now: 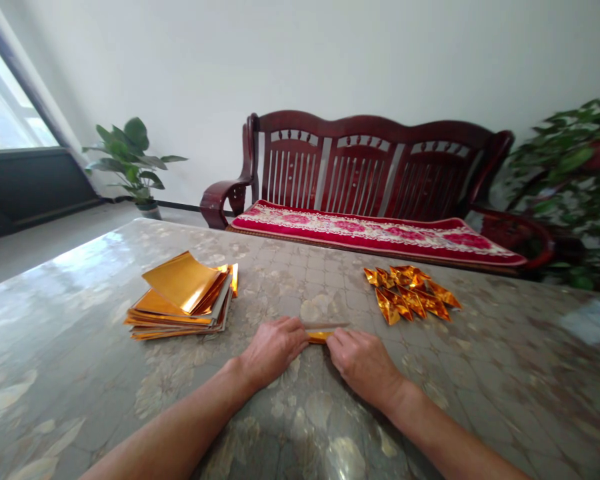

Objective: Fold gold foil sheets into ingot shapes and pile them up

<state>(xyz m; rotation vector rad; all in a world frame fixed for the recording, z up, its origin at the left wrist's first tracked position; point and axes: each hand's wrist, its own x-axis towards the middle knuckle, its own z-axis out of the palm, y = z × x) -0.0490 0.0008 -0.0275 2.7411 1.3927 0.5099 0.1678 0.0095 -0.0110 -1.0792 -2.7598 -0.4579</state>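
A narrow folded strip of gold foil paper (320, 337) lies on the table between my hands, with a greyish edge standing along its far side. My left hand (276, 348) grips its left end, fingers pressed together. At the right end, my right hand (361, 363) is closed on the paper too. Part of the strip is hidden under the fingers. To the left sits a stack of square gold foil sheets (180, 287), somewhat unevenly piled. A cluster of folded, pointed gold foil pieces (413, 293) rests to the right, beyond my right hand.
The table (300, 427) has a patterned, glossy cover. Behind it stands a dark red wooden bench (360, 167) with a floral cushion (370, 230). Potted plants (133, 157) are at the far left and right. A pale, blurred packet (593, 321) lies near the right edge.
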